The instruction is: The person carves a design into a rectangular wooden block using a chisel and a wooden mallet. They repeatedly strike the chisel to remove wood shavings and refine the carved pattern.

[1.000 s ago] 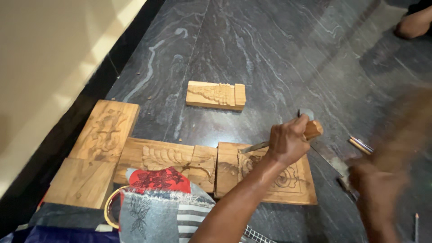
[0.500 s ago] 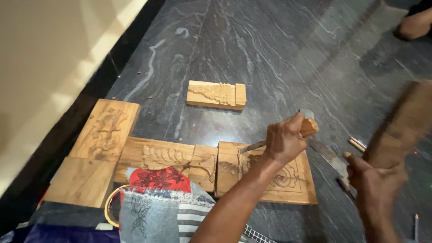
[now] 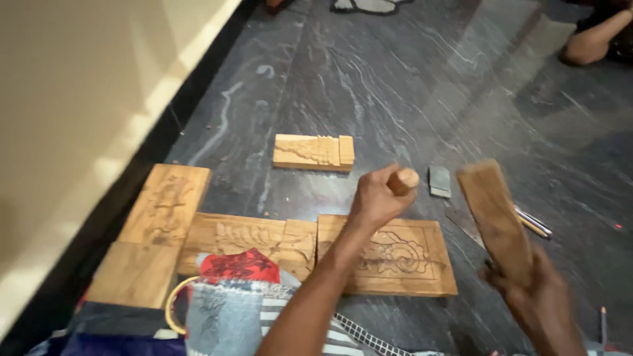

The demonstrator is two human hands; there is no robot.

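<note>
In the head view, your left hand (image 3: 376, 198) is a closed fist around a chisel with a round wooden handle (image 3: 402, 180), its butt end poking up out of the fist; the blade is hidden behind your hand, so you cannot tell just where its edge sits. The fist stands over the upper left part of the carved panel (image 3: 389, 256), which lies flat on the dark stone floor (image 3: 395, 86) just in front of your knee. Your right hand (image 3: 537, 296) is clenched around the lower end of a flat wooden mallet (image 3: 494, 221), raised to the right of the chisel and apart from it.

To the left of the panel, a second carved board (image 3: 247, 237) touches it, with two plainer boards (image 3: 151, 244) toward the wall. A small carved block (image 3: 313, 151) lies farther out on the floor. A flat stone (image 3: 440, 181) and loose tools (image 3: 531, 223) lie near the panel's right edge.

The risk, as I judge it: the handle's butt is small and close to your knuckles, so a blow off line could catch your fist or glance off. A tilted chisel could gouge the finished carving or split the panel, which nothing clamps down.
</note>
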